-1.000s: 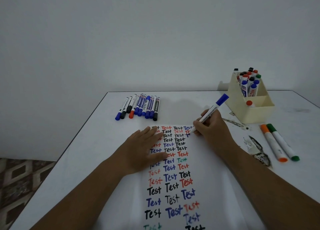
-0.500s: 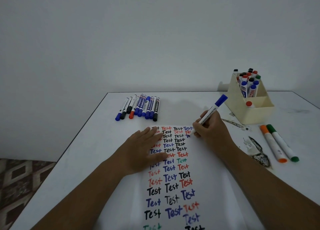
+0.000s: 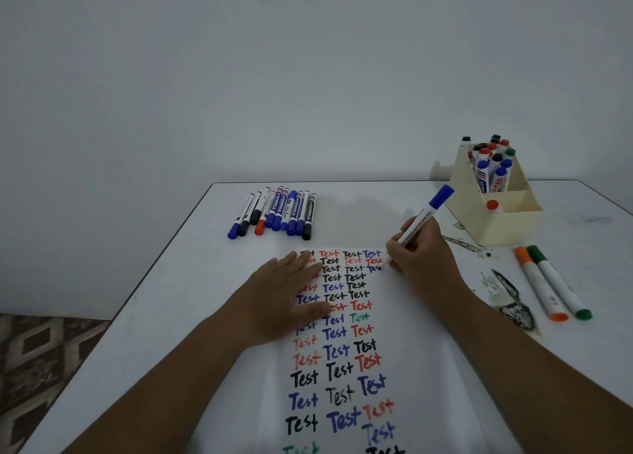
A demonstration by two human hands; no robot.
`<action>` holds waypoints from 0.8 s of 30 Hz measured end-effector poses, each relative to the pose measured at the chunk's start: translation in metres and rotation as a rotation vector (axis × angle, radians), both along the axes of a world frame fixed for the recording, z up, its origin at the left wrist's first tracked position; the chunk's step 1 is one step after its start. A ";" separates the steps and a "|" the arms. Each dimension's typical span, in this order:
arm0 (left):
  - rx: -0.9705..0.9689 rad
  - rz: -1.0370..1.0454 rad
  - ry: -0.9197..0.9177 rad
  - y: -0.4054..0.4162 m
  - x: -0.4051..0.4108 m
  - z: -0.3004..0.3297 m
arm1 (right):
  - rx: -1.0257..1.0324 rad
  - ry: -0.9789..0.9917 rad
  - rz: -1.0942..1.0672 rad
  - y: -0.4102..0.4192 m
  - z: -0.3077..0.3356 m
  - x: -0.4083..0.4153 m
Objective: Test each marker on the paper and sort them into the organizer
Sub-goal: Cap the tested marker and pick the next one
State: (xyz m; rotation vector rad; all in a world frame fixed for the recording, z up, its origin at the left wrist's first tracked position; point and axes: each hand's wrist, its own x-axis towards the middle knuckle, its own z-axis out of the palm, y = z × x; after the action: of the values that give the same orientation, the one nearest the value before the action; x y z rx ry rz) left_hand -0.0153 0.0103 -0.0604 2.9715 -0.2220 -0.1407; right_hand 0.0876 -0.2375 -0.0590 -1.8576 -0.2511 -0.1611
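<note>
Head view: your right hand (image 3: 419, 255), gripping the blue marker (image 3: 424, 219), has finished another "Test" at the paper's (image 3: 418, 351) one o'clock corner; left hand (image 3: 284, 299) stays flat, so organizer (image 3: 496, 227) next.

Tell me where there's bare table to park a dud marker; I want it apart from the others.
Bare table lies left of the paper, below the marker row. Crowded: organizer, orange marker and green marker.
</note>
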 end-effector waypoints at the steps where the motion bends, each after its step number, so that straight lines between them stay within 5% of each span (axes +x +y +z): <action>1: 0.000 0.001 -0.001 0.000 0.000 0.000 | -0.002 -0.003 0.005 0.000 0.000 0.000; 20: -0.009 0.015 -0.014 -0.003 -0.001 0.003 | 0.044 -0.118 -0.071 0.000 0.007 -0.009; 24: -0.132 0.067 -0.098 -0.005 -0.004 0.004 | -0.214 -0.313 0.004 -0.001 0.010 -0.011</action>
State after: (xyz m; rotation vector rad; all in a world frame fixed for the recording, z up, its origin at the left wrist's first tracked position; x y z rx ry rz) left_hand -0.0192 0.0055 -0.0565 2.8522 -0.1368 0.0265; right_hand 0.0768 -0.2380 -0.0492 -2.0399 -0.5042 -0.4383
